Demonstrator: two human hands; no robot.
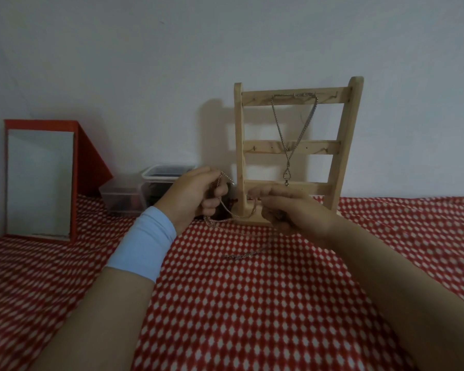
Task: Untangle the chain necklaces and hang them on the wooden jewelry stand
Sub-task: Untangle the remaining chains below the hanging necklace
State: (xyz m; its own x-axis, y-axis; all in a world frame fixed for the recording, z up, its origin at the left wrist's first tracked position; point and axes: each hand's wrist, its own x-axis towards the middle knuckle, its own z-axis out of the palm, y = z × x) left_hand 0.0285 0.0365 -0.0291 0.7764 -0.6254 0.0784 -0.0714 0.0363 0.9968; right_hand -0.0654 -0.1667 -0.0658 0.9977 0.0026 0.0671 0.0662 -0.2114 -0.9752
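Note:
The wooden jewelry stand point(332, 162) stands upright against the wall, with one silver chain necklace point(288, 145) hanging from its top rail. In front of its base, my left hand point(193, 196) grips a thin chain point(227, 207) that sags across to my right hand point(292, 215), which pinches its other part. A tangle of the chain droops below my left hand onto the cloth. Another chain piece point(243, 255) lies on the cloth below both hands.
A red cloth with white dots point(252, 317) covers the surface. A red-framed mirror point(39, 180) leans at the left. Two clear plastic boxes point(145, 188) sit by the wall left of the stand.

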